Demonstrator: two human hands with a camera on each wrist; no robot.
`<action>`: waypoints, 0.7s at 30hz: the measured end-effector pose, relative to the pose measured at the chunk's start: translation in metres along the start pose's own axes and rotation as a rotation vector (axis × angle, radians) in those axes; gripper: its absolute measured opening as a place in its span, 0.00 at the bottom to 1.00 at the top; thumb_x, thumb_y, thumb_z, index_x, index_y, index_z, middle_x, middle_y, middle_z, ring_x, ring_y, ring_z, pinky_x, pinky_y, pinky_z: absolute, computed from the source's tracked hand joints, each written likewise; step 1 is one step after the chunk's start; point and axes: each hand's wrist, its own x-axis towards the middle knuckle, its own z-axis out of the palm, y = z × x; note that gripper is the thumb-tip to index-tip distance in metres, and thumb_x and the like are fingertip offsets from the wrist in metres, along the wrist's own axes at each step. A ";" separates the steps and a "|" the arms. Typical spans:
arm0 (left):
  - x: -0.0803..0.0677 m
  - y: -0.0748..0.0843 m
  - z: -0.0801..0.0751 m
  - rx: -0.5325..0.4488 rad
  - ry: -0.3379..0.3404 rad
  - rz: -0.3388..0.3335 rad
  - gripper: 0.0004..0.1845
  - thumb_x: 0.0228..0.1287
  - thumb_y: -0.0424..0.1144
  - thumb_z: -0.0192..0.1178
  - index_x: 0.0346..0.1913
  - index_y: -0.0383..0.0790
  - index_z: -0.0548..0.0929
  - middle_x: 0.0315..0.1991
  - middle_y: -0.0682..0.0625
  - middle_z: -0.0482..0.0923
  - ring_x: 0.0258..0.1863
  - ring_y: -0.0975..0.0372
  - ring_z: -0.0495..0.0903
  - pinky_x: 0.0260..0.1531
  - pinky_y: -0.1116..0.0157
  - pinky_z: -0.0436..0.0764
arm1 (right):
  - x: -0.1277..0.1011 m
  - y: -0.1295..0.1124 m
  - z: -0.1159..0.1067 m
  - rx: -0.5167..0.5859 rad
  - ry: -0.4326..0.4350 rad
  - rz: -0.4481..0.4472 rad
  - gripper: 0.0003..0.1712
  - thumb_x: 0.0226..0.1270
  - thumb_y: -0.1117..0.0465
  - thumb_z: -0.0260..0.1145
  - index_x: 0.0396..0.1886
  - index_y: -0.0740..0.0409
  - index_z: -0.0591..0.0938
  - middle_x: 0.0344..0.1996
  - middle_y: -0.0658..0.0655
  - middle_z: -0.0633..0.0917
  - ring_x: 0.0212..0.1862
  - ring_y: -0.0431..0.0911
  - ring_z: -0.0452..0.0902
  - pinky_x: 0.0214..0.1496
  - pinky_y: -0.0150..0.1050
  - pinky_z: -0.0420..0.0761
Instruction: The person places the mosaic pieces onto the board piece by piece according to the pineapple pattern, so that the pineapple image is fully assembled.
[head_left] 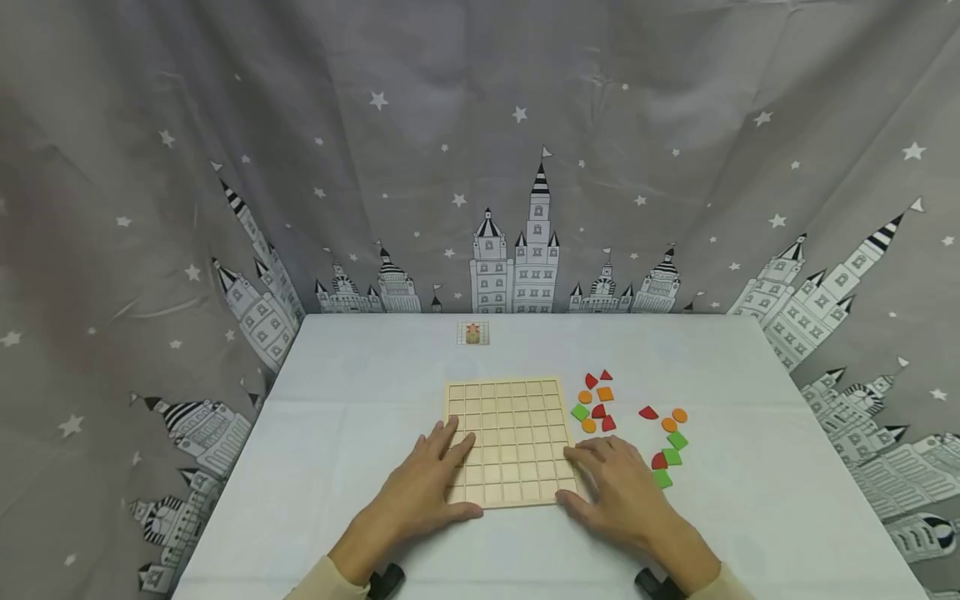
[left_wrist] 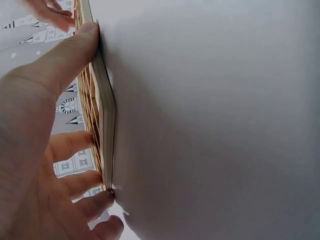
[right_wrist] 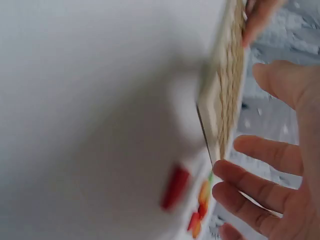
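Observation:
A square pale wooden grid board (head_left: 517, 442) lies flat on the white table, its cells bare. My left hand (head_left: 423, 483) is spread over its left side, fingers nearly straight. In the left wrist view the thumb (left_wrist: 75, 55) rests on the board's near edge and the other fingers lie along the left edge. My right hand (head_left: 618, 492) is at the right edge, fingers spread and relaxed, with nothing between them. The right wrist view is blurred and shows its fingertips (right_wrist: 227, 170) right by the board's corner.
Right of the board lie loose flat pieces: red quarter-circles (head_left: 648, 412), orange discs (head_left: 679, 415), an orange square (head_left: 604, 393) and green squares (head_left: 677, 440). A small picture card (head_left: 473, 333) lies at the far edge. Behind hangs a grey curtain (head_left: 420, 125) with castles.

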 end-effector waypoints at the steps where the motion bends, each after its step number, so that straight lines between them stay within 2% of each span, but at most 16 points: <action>1: 0.000 0.000 0.000 -0.007 -0.002 0.002 0.62 0.63 0.71 0.83 0.90 0.41 0.72 0.96 0.32 0.55 0.95 0.33 0.58 0.90 0.33 0.68 | 0.003 0.004 -0.003 0.019 0.008 0.012 0.34 0.71 0.38 0.84 0.67 0.52 0.93 0.60 0.55 0.94 0.63 0.56 0.89 0.70 0.61 0.90; 6: 0.003 -0.002 0.000 -0.011 -0.015 -0.002 0.61 0.63 0.71 0.83 0.91 0.42 0.71 0.96 0.34 0.54 0.96 0.35 0.56 0.91 0.34 0.67 | 0.028 0.038 -0.020 0.114 0.041 0.154 0.26 0.77 0.52 0.84 0.68 0.58 0.93 0.58 0.61 0.93 0.60 0.60 0.91 0.64 0.62 0.93; 10: 0.005 -0.003 -0.003 -0.019 -0.016 0.008 0.60 0.65 0.69 0.82 0.91 0.42 0.71 0.96 0.34 0.54 0.96 0.34 0.56 0.91 0.34 0.67 | 0.056 0.068 -0.027 0.138 0.006 0.258 0.25 0.81 0.59 0.79 0.72 0.60 0.90 0.60 0.66 0.91 0.59 0.62 0.89 0.62 0.63 0.94; 15: 0.005 -0.004 -0.006 -0.041 -0.021 0.016 0.59 0.64 0.68 0.83 0.90 0.41 0.72 0.96 0.32 0.55 0.95 0.33 0.56 0.91 0.33 0.67 | 0.088 0.097 -0.021 0.184 -0.074 0.297 0.25 0.84 0.62 0.75 0.76 0.61 0.88 0.58 0.68 0.90 0.54 0.60 0.88 0.61 0.61 0.95; 21: 0.006 -0.006 -0.006 -0.062 -0.028 0.028 0.59 0.64 0.67 0.83 0.91 0.43 0.72 0.96 0.33 0.54 0.96 0.33 0.55 0.91 0.33 0.66 | 0.109 0.118 -0.009 0.207 -0.105 0.304 0.22 0.84 0.65 0.72 0.72 0.66 0.90 0.49 0.67 0.89 0.46 0.55 0.84 0.56 0.58 0.92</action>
